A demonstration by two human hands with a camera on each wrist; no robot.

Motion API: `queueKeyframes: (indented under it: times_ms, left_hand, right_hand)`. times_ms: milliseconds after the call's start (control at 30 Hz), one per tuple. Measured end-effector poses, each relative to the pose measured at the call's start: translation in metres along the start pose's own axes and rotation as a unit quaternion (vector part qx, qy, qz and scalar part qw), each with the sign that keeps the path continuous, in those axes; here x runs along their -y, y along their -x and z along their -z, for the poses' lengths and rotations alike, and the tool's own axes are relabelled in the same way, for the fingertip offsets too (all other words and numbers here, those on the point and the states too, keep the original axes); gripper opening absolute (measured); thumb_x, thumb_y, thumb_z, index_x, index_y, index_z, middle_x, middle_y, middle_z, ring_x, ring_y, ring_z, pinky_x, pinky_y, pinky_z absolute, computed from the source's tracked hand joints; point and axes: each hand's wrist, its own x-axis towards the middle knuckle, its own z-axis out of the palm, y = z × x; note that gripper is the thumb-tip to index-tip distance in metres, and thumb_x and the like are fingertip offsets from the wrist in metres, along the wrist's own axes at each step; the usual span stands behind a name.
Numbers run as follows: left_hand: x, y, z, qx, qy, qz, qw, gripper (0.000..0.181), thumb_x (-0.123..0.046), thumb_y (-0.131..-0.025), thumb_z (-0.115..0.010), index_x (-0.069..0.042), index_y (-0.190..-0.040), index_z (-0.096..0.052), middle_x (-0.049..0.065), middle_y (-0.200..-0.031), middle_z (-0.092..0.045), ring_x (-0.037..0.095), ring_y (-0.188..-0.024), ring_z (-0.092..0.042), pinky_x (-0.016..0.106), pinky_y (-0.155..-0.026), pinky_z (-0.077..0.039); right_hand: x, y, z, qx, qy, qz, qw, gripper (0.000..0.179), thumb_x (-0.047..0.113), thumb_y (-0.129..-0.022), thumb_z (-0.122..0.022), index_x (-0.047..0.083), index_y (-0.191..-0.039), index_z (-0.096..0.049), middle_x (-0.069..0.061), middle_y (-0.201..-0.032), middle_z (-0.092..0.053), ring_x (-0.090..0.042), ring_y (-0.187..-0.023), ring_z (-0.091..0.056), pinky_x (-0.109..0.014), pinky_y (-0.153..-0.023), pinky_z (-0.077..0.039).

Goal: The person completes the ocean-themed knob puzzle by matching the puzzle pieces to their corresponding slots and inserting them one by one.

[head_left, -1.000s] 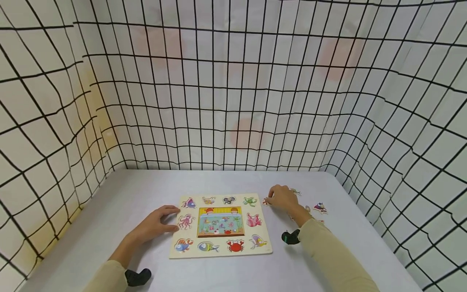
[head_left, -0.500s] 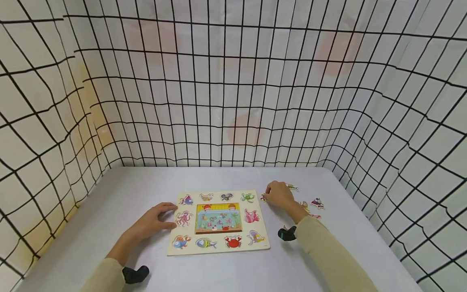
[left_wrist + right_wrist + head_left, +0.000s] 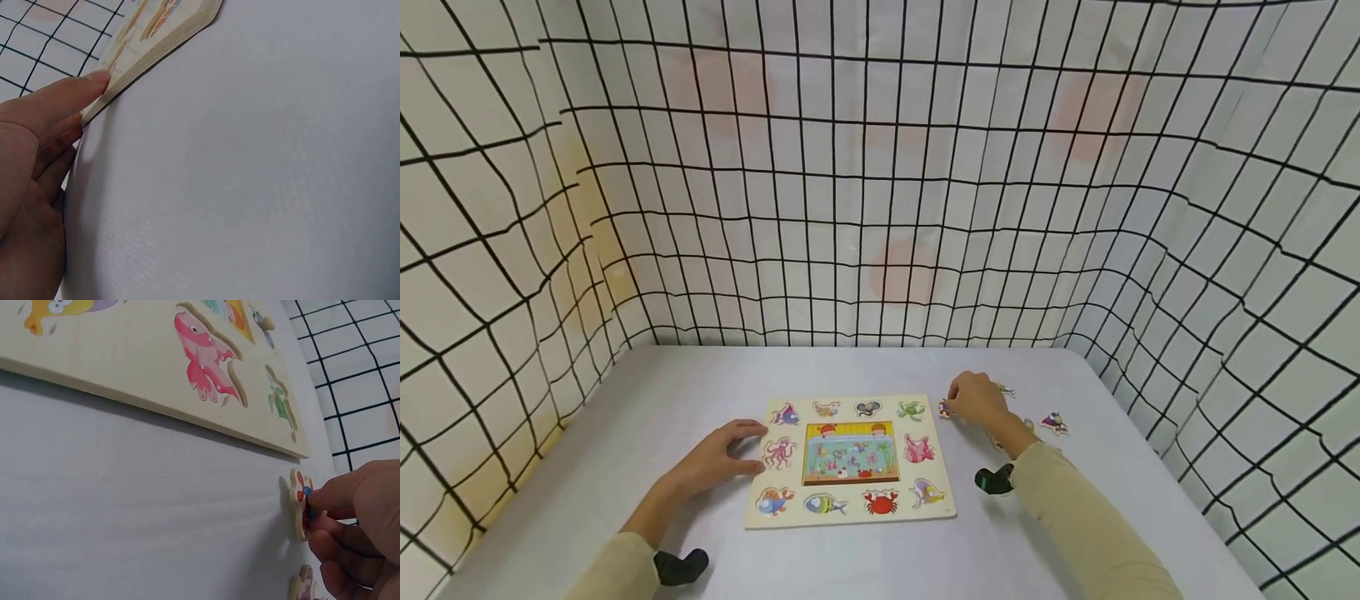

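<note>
A wooden peg puzzle board [image 3: 762,518] with sea animal pictures lies flat on the table. My left hand [image 3: 718,457] rests at the board's left edge, fingers and thumb spread; in the left wrist view the thumb [image 3: 75,94] touches the rim. Beyond the board's far right corner, my right hand [image 3: 981,402] pinches a small red-and-white puzzle piece [image 3: 297,503] by its blue peg [image 3: 307,491]. The other fingers of that hand curl loosely beneath. A pink fish-shaped picture [image 3: 203,356] and a green turtle picture [image 3: 279,403] show in cut-out recesses on the board.
Several loose puzzle pieces lie right of the board, among them a dark-and-red one [image 3: 1055,423] and another [image 3: 1006,390] behind the right hand, partly covered by it. Black grid netting [image 3: 880,225] over white walls surrounds the table's back and sides.
The head view has shifted slightly. Both hands keep nearly the same places beside the board, and more blue now shows on the piece at the right fingertips.
</note>
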Motion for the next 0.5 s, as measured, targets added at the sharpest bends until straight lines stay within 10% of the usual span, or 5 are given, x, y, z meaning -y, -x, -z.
queueKeyframes:
  times_ms: [500]
  left_hand:
    - [0.000,-0.001,-0.001,-0.004,-0.001,0.010,0.9999,0.066,-0.030,-0.084,-0.088,-0.006,-0.141,-0.063,0.022,-0.151,-0.048,0.048,-0.145,-0.033,0.069,-0.115,-0.025]
  right_hand:
    - [0.011,0.000,0.007,-0.024,-0.021,0.025,0.9992,0.018,0.010,-0.089,-0.073,0.007,-0.104,-0.081,-0.006,-0.096,-0.074,-0.024,-0.086,-0.068,-0.043,-0.075,-0.059]
